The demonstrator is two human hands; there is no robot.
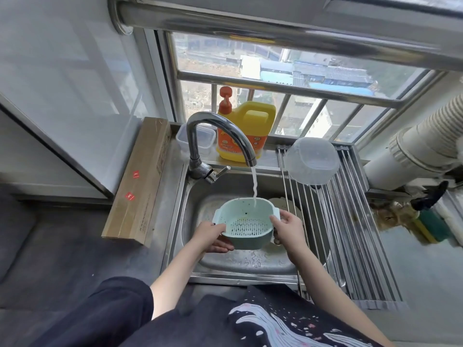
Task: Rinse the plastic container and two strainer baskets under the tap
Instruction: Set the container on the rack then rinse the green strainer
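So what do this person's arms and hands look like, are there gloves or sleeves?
No gloves: the left hand and right hand are bare, with no rings or watch showing. The left arm has a dark navy sleeve pushed up to about the elbow. The right forearm is bare; its sleeve is out of view.

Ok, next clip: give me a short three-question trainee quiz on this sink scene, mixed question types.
1. True or false: water from the curved chrome tap falls into the pale green plastic strainer basket.
2. Which hands hold that basket? A) left only B) right only C) both
3. Fill in: the translucent plastic container lies upside down on the metal roll-up drying ____.

Key: 1 true. 2 C: the left hand and the right hand grip opposite sides. 3 rack.
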